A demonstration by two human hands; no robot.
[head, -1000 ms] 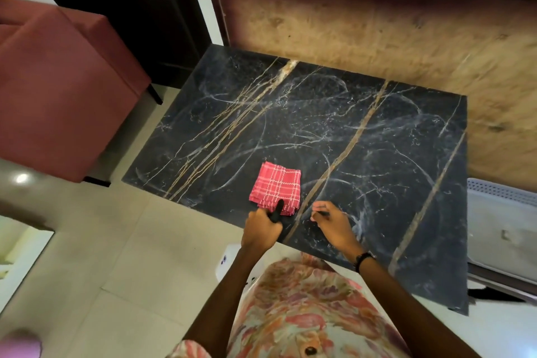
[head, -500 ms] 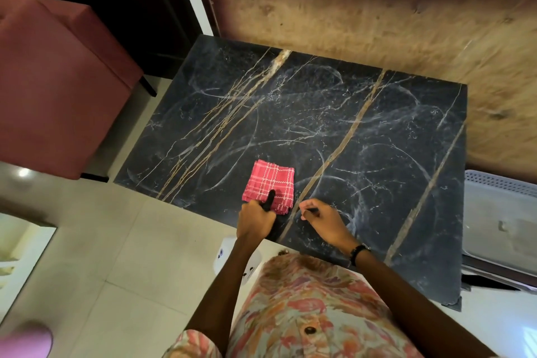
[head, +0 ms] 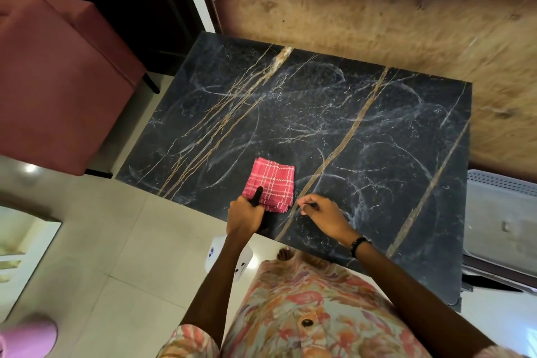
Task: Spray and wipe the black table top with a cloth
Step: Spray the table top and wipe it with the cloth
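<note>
Seen from above, a black marble bench [head: 363, 136] with gold and white veins fills the middle of the view. Faint curved smears cross its surface. A folded red checked cloth [head: 271, 183] lies flat near the bench's front edge, left of centre.

The left hand [head: 244, 219] is curled round the black top of a spray bottle [head: 228, 260] at the front edge, just beside the cloth's near-left corner. The black nozzle overlaps that corner of the cloth. Most of the white bottle hangs below the bench edge, hidden by the forearm, so its shape is hard to make out.

The right hand [head: 322, 213] rests on the bench just right of the cloth, its fingers bent, pinching something small and dark. What it is cannot be told. A black band [head: 359, 245] circles that wrist.

A floral shirt [head: 305, 314] fills the bottom of the view. A red chair [head: 55, 90] stands left of the bench, cut off by the frame. A grey object [head: 502, 218] at the right edge is also cut off and unclear. A blurred brown wooden panel [head: 377, 14] stands behind the bench.
</note>
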